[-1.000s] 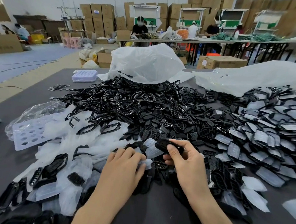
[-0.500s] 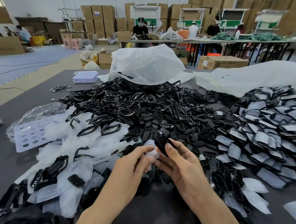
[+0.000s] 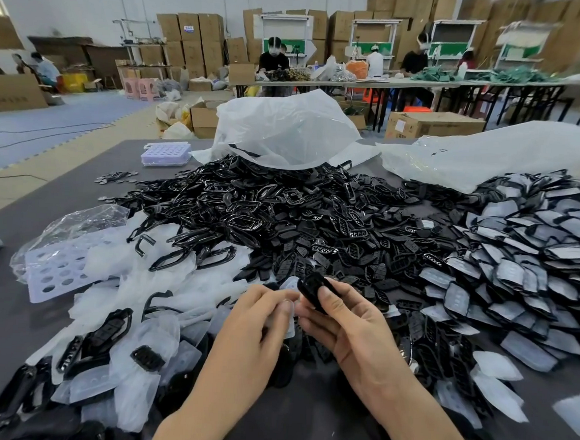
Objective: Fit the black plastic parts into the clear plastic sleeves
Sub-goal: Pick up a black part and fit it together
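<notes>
Black plastic, glossy, was what I saw pinched in the right hand (image 3: 353,330): one black part (image 3: 314,289) held between the thumb and curled fingers, over the near edge of the piles on the grey table (image 3: 8,344). The left hand (image 3: 257,324) sat right beside it, fingers curled and pinching a clear sleeve (image 3: 289,324), whose pale edge showed between the two hands, just beside the part. I could not tell whether the part had entered the sleeve's mouth.

Behind the hands lay the big heap of loose black parts (image 3: 316,218). To the right was a spread of sleeved parts (image 3: 536,257). To the left, a drift of empty sleeves (image 3: 161,279) lay partly over a lilac perforated tray (image 3: 51,272). A white bag (image 3: 288,130) slumped at the far side of the heap.
</notes>
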Tool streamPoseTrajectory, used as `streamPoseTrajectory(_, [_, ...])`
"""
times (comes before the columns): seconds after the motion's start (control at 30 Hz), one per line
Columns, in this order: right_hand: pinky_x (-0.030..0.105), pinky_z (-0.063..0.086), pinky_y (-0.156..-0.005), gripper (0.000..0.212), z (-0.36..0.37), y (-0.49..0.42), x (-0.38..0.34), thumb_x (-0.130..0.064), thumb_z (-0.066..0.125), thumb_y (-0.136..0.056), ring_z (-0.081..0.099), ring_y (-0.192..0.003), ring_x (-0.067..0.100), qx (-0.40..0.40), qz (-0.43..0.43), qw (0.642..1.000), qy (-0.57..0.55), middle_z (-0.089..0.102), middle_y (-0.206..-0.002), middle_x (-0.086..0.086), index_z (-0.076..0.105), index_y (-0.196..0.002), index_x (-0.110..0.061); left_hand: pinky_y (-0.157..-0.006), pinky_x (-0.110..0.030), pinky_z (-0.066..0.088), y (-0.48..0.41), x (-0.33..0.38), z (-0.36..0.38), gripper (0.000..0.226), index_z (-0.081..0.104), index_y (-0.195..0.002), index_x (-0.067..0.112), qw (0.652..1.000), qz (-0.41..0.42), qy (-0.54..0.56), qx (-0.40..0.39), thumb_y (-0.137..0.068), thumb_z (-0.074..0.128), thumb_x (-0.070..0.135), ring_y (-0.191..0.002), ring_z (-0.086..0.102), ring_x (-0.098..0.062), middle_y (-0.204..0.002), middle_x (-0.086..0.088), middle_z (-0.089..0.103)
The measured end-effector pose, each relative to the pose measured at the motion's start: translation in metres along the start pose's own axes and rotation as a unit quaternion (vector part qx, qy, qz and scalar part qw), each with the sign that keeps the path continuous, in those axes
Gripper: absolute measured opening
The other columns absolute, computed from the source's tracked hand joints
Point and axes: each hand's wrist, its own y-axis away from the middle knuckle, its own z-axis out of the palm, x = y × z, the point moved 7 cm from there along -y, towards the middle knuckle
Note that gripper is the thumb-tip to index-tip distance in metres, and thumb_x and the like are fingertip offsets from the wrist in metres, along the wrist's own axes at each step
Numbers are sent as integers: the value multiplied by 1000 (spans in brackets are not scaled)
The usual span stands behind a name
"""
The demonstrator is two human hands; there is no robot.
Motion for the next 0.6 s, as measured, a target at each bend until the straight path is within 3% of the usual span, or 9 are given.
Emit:
streamPoseTrajectory(0.13, [29,62,-69,25,-12,-3,-5,-18,74,-77,76,-81,24,66,-41,996,43,77,-98,17,73,-100,-9,-74,-5,41,-2,-6,-4,17,68,-104,38,996,-60,68,10,-99,57,27,-87,61,7,-96,25,68])
streamPoseTrajectory(0.23, [29,61,-69,21,-19,-4,-5,-12,73,-80,76,-79,23,97,-61,992,56,77,-91,15,68,-99,-5,-71,-7,43,-2,-9,-2,15,70,-98,31,983,-103,153,-5,-96,64,17,-76,63,4,-88,17,73])
streamPoseTrajectory(0.33, [27,60,-68,15,-16,-2,0,-7,72,-84,75,-80,23,86,-45,993,68,75,-91,16,65,-96,-6,-68,-10,48,-2,-10,1,9,73,-92,25,963,-136,233,6,-93,69,17,-71,63,-1,-80,10,73])
streamPoseTrajectory(0.43, [26,59,-65,22,-8,1,4,-15,75,-78,74,-77,20,65,-25,993,95,74,-89,14,64,-95,-9,-58,-11,47,1,-11,6,7,73,-88,27,945,-167,282,22,-91,70,22,-60,57,-2,-67,7,66])
streamPoseTrajectory(0.6, [30,62,-71,44,2,4,8,-27,82,-66,76,-82,22,31,-16,993,112,76,-90,16,60,-98,-6,-68,-31,55,3,-13,9,9,70,-85,28,923,-175,339,53,-92,69,22,-69,61,-20,-76,-20,66])
